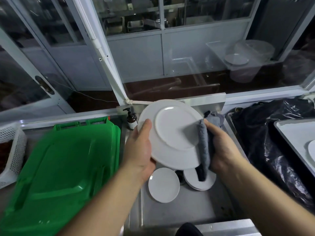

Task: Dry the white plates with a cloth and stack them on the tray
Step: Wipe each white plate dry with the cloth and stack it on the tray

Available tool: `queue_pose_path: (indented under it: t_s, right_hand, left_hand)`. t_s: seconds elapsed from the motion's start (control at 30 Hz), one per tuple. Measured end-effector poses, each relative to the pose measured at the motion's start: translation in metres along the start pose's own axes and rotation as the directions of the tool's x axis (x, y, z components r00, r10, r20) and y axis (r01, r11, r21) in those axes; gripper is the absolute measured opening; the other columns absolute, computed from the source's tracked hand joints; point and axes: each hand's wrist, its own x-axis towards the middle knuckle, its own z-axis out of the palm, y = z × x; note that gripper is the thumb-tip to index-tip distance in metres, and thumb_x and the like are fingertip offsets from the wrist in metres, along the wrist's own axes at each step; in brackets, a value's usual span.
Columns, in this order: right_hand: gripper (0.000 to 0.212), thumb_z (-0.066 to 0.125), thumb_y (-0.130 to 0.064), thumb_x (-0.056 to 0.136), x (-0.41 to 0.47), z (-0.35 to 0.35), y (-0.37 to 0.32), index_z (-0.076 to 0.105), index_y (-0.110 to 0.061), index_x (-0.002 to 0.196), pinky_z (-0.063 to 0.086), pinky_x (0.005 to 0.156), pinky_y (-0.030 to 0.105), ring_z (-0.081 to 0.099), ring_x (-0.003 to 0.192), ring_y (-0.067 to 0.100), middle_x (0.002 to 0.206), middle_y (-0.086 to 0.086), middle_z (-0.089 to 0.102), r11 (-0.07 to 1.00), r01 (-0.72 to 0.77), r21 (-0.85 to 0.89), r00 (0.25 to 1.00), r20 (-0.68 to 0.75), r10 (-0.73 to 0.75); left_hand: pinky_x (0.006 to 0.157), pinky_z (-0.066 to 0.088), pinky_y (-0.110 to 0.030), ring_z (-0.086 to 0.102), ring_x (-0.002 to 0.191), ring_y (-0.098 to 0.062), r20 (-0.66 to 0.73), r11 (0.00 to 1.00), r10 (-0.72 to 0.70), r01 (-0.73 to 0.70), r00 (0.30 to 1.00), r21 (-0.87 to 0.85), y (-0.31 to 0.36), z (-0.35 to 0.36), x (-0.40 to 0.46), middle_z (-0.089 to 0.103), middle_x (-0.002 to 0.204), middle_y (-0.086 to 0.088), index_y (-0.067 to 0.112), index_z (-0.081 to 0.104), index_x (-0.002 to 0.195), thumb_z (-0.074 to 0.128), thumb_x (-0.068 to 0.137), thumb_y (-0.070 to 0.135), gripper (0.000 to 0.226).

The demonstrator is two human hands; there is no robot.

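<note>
A large white plate (172, 132) is held up over the steel sink, its underside facing me. My left hand (140, 147) grips its left rim, thumb on the underside. My right hand (219, 149) holds a grey cloth (204, 147) folded over the plate's right rim. Below, in the sink (184, 206), lie a small white plate (163, 184) and a low stack of white plates (199, 182), partly hidden by the cloth. At the right edge stands the tray (293, 132) with a white plate (312, 151) on it.
A green plastic bin lid (61, 164) lies left of the sink, with a white mesh basket (12, 150) beyond it. A brown pump bottle (131, 119) stands behind the sink. Black plastic sheeting (265, 133) covers the surface between sink and tray.
</note>
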Motion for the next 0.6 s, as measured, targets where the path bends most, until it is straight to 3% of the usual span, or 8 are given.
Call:
queue_pose_path:
  t_s: [0.1, 0.17, 0.23, 0.3, 0.4, 0.47, 0.5, 0.6]
  right_hand:
    - [0.049, 0.084, -0.041, 0.087, -0.001, 0.007, 0.032, 0.077, -0.011, 0.125, 0.053, 0.106, 0.065, 0.073, 0.115, 0.04, 0.123, 0.015, 0.078, 0.988, 0.012, 0.156, 0.997, -0.08, 0.0]
    - [0.049, 0.085, -0.038, 0.087, 0.0, 0.006, 0.04, 0.076, -0.01, 0.127, 0.053, 0.107, 0.063, 0.073, 0.117, 0.039, 0.124, 0.015, 0.077, 0.982, -0.016, 0.188, 0.997, -0.071, 0.03]
    - [0.046, 0.082, -0.036, 0.09, 0.0, -0.003, 0.035, 0.077, -0.008, 0.126, 0.054, 0.107, 0.061, 0.073, 0.117, 0.037, 0.124, 0.015, 0.077, 0.986, -0.047, 0.16, 0.998, -0.043, 0.054]
    - [0.042, 0.079, -0.036, 0.091, 0.001, -0.015, 0.022, 0.08, -0.004, 0.119, 0.056, 0.104, 0.061, 0.074, 0.113, 0.04, 0.125, 0.019, 0.076, 0.994, -0.072, 0.082, 0.997, 0.019, 0.07]
    - [0.044, 0.077, -0.035, 0.09, 0.003, -0.029, -0.003, 0.08, 0.001, 0.115, 0.062, 0.087, 0.062, 0.077, 0.102, 0.043, 0.121, 0.026, 0.075, 0.995, -0.092, -0.045, 0.99, 0.104, 0.096]
    - [0.048, 0.077, -0.033, 0.089, 0.005, -0.034, -0.017, 0.077, 0.002, 0.122, 0.063, 0.086, 0.058, 0.077, 0.098, 0.042, 0.118, 0.027, 0.075, 0.988, -0.095, -0.121, 0.981, 0.158, 0.114]
    - [0.047, 0.077, -0.032, 0.088, 0.006, -0.033, -0.022, 0.078, 0.001, 0.12, 0.064, 0.085, 0.055, 0.077, 0.095, 0.039, 0.113, 0.025, 0.076, 0.985, -0.092, -0.149, 0.976, 0.184, 0.119]
    - [0.038, 0.078, -0.033, 0.085, 0.006, -0.027, -0.027, 0.082, -0.002, 0.106, 0.066, 0.075, 0.047, 0.079, 0.084, 0.035, 0.102, 0.021, 0.078, 0.985, -0.072, -0.157, 0.975, 0.196, 0.102]
  left_hand:
    - [0.103, 0.057, -0.053, 0.073, 0.116, -0.017, -0.126, 0.994, 0.09, -0.096, 0.988, -0.046, -0.028, 0.022, -0.017, 0.076, 0.124, 0.014, 0.05, 0.065, 0.126, 0.063, 0.1, 0.049, 0.026]
    - [0.108, 0.052, -0.057, 0.07, 0.121, -0.018, -0.164, 0.994, 0.082, -0.092, 0.983, -0.055, -0.038, 0.027, -0.026, 0.075, 0.125, 0.016, 0.057, 0.066, 0.118, 0.064, 0.09, 0.055, 0.027]
    - [0.101, 0.055, -0.058, 0.075, 0.109, -0.019, -0.125, 0.998, 0.026, -0.034, 0.992, -0.057, -0.041, 0.019, -0.025, 0.078, 0.118, 0.01, 0.05, 0.071, 0.113, 0.067, 0.089, 0.044, 0.025]
    - [0.085, 0.059, -0.048, 0.078, 0.094, -0.023, -0.059, 0.998, -0.045, 0.042, 0.997, -0.051, -0.032, 0.006, -0.018, 0.079, 0.116, -0.005, 0.036, 0.077, 0.108, 0.072, 0.085, 0.031, 0.024]
    - [0.076, 0.063, -0.038, 0.078, 0.095, -0.028, 0.11, 0.985, -0.169, 0.171, 0.979, -0.011, -0.005, -0.01, -0.004, 0.079, 0.116, -0.014, 0.022, 0.083, 0.109, 0.07, 0.083, 0.039, 0.034]
    - [0.082, 0.062, -0.039, 0.078, 0.101, -0.029, 0.219, 0.976, -0.217, 0.208, 0.951, 0.066, 0.011, -0.013, 0.001, 0.078, 0.119, -0.014, 0.02, 0.082, 0.114, 0.067, 0.083, 0.045, 0.043]
    - [0.082, 0.062, -0.04, 0.078, 0.102, -0.03, 0.225, 0.972, -0.226, 0.202, 0.948, 0.124, 0.014, -0.012, 0.002, 0.078, 0.119, -0.015, 0.018, 0.08, 0.118, 0.067, 0.086, 0.044, 0.043]
    - [0.062, 0.063, -0.037, 0.08, 0.091, -0.031, 0.16, 0.97, -0.204, 0.177, 0.966, 0.167, 0.016, -0.009, 0.004, 0.081, 0.109, -0.015, 0.013, 0.078, 0.116, 0.063, 0.1, 0.034, 0.031]
